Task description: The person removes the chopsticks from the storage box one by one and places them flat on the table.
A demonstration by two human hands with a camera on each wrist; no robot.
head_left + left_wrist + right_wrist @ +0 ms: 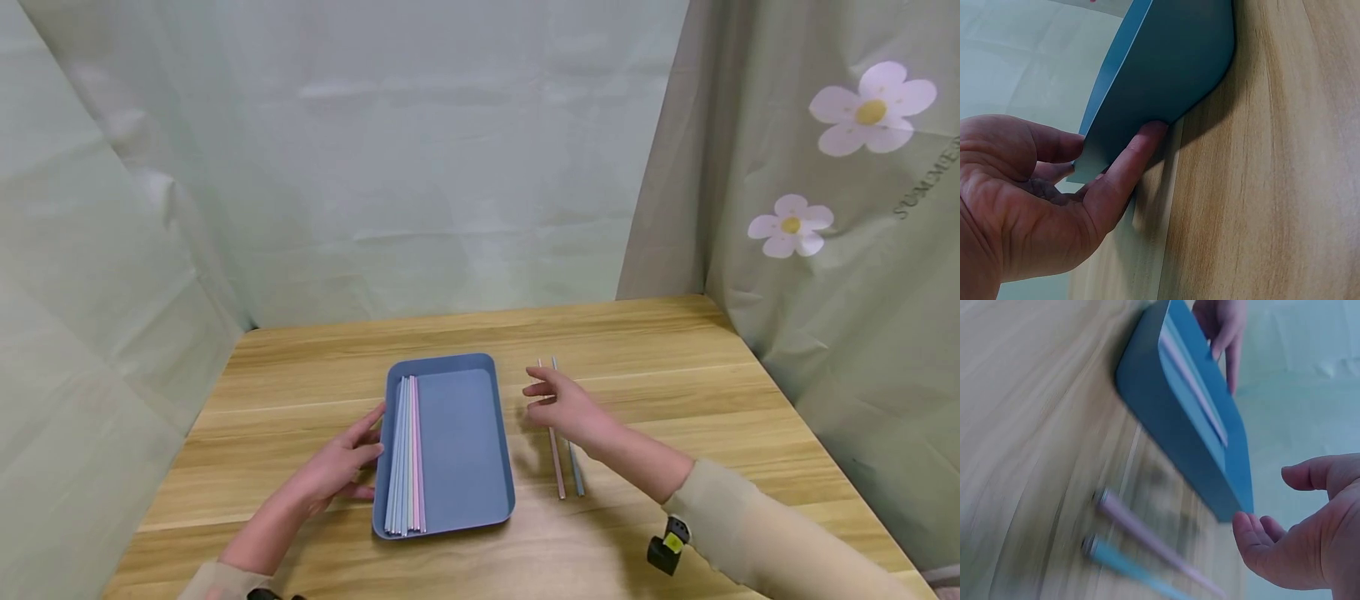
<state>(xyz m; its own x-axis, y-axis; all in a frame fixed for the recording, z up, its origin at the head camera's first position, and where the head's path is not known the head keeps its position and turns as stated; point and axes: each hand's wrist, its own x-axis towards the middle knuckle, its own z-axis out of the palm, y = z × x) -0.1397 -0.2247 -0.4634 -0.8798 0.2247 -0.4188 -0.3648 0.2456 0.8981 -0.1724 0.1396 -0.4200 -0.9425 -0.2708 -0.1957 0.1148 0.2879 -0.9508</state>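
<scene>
A blue rectangular tray [463,450] lies on the table with a bundle of pink, blue and pale chopsticks [406,467] along its left side. My left hand [336,468] rests against the tray's left wall; in the left wrist view one extended finger [1130,164] presses low on that wall. To the right of the tray, a pink chopstick [557,467] and a blue chopstick [576,472] lie side by side on the wood. Above their far halves hovers my right hand [567,412], fingers loosely bent, holding nothing, and covering part of both sticks.
The wooden table [660,358] runs back to a pale curtain [450,167]. A flowered curtain [840,317] hangs along the right edge. A black wrist device [667,546] sits at the right sleeve.
</scene>
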